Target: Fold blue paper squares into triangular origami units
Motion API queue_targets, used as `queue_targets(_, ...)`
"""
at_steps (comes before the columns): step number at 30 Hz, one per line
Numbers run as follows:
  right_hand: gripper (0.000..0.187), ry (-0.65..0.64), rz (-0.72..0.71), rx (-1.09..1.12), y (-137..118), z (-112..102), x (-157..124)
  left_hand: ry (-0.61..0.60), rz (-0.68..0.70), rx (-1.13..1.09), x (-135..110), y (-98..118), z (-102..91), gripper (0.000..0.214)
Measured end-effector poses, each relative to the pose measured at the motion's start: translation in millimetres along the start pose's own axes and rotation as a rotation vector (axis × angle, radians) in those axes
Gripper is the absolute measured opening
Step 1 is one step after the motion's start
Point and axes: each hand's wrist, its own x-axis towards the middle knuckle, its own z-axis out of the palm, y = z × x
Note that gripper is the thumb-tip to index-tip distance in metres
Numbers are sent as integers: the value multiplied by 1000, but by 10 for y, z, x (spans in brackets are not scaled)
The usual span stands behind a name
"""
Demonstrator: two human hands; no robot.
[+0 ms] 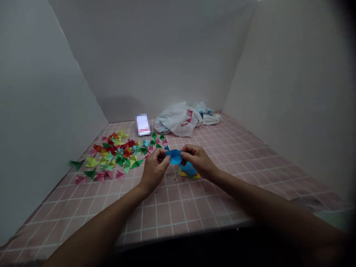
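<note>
A small piece of blue paper (174,157) is stretched between my two hands above the table. My left hand (154,167) pinches its left edge between thumb and fingers. At the right edge, my right hand (197,159) grips it the same way. Below and partly behind my right hand lies a small stack of coloured paper (189,170), blue on top with yellow showing underneath. To the left of my hands spreads a heap of folded paper pieces (119,155) in red, orange, yellow, green, pink and light blue.
A phone with a lit screen (143,125) leans upright behind the heap. Beside it lies a crumpled white plastic bag (179,119) with red print, and a smaller white and blue packet (205,111). Pale walls (167,55) surround the pink checked tablecloth (239,155) on three sides.
</note>
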Motion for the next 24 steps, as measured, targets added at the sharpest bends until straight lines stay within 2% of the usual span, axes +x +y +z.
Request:
queue_targets(3,17,54,-22,23,78,-15,-1,-45,-78,-51,27,-28,2,21)
queue_targets(6,23,41,-32,75,108,-44,-20,-76,-146,-95,33,-41,10,23)
queue_targets(11,33,-80,-42,137,115,-82,-40,-73,-194,-154,19,-22,11,23)
queue_targets(14,20,-144,7,6,135,-106,-59,-55,-165,-133,8,1,5,22)
queue_targets(15,16,-145,35,-31,143,-113,-68,-55,-158,-125,6,8,3,22)
queue_targets(17,22,-117,79,-53,152,-119,-88,-66,-155,-123,1,22,2,23)
queue_targets(21,28,-50,64,-46,139,-96,-124,-72,-157,-131,-8,34,9,25)
queue_targets(24,25,-43,117,21,147,-65,-140,-53,-194,-144,-19,23,18,25)
